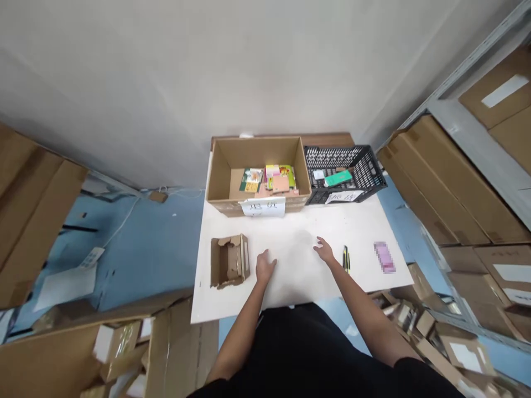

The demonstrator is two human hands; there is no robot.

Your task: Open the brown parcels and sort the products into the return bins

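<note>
Over the white table (286,282), my left hand (264,267) is empty, thumb and fingers apart. Just left of it a small torn cardboard box (244,257) lies with its ragged opening showing. My right hand (324,250) also holds nothing, its fingers spread toward the middle of the table. A yellow-and-black utility knife (345,260) lies a little to its right. Behind both hands stands a large open carton (219,208) with a handwritten paper label on its front; several small colourful packets (281,179) lie in it.
A black plastic crate (369,177) holding a green box (338,178) stands beside the carton. A blurred pink item (384,257) lies at the table's right. Shelves with cartons (460,182) rise on the right; a big carton of boxes (45,354) stands lower left.
</note>
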